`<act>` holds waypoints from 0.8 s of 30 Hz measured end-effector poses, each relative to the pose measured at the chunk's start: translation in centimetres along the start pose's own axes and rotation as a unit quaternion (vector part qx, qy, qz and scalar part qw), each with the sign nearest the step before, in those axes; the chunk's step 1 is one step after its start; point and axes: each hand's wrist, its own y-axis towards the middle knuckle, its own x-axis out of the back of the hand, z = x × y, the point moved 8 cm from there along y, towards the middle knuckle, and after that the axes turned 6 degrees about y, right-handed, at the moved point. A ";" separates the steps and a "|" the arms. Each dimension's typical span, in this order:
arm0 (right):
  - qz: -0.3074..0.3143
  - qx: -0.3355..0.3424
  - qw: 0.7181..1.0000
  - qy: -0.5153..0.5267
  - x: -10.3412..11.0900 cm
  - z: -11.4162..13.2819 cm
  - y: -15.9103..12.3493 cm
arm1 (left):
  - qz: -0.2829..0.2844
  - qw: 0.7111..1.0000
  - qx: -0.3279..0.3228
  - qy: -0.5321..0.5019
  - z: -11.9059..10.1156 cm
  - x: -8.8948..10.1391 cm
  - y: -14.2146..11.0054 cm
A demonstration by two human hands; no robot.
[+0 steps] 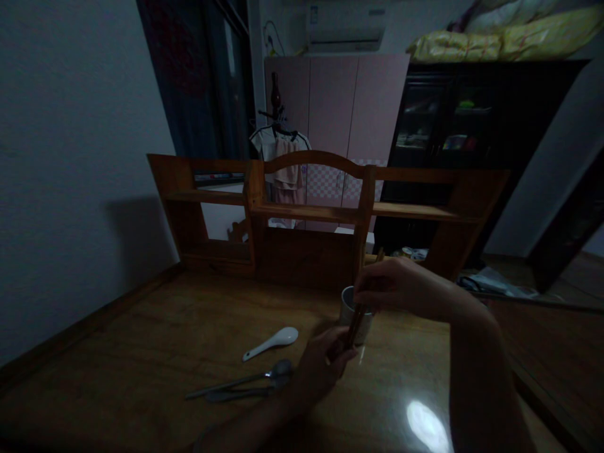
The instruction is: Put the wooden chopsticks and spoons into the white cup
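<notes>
My right hand (pixel 396 284) is closed around a bundle of brown chopsticks (pixel 357 324), gripping them near the upper end just above a white cup (pixel 348 303). My left hand (pixel 319 371) is closed on the lower end of the same chopsticks, in front of the cup. The chopsticks slant from upper right to lower left across the cup's front. A white ceramic spoon (pixel 272 343) lies on the wooden table (pixel 141 371) to the left of my left hand. Two metal spoons (pixel 245 385) lie just below it.
A wooden desk shelf (pixel 311 214) stands along the table's back edge. A white wall (pixel 70 189) runs on the left. Behind are a pink wardrobe (pixel 340 107), hanging clothes and a dark cabinet (pixel 462 126). A light reflection (pixel 427 425) shines on the tabletop.
</notes>
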 end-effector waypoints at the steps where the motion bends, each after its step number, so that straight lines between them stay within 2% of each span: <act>1: -0.001 0.000 1.000 -0.001 0.0 0.0 0.0 | 0.005 1.000 -0.002 -0.013 -0.1 0.0 0.0; 7: -0.005 0.007 1.000 0.008 0.2 0.0 -0.1 | 0.050 0.994 -0.025 -0.091 -1.4 -0.2 -0.4; 12: -0.004 0.003 1.000 0.022 0.1 -0.1 -0.1 | 0.003 1.000 -0.029 -0.001 -0.9 0.2 -0.1; 18: -0.001 -0.001 1.000 0.026 0.1 -0.1 -0.1 | -0.029 0.998 -0.027 0.048 -0.3 0.6 0.2; 21: 0.000 -0.001 1.000 0.025 0.1 0.0 -0.1 | -0.040 0.998 -0.003 0.044 0.1 0.7 0.2; 24: 0.001 -0.003 1.000 0.026 0.1 0.0 -0.1 | -0.030 0.999 0.007 -0.013 0.4 0.5 0.1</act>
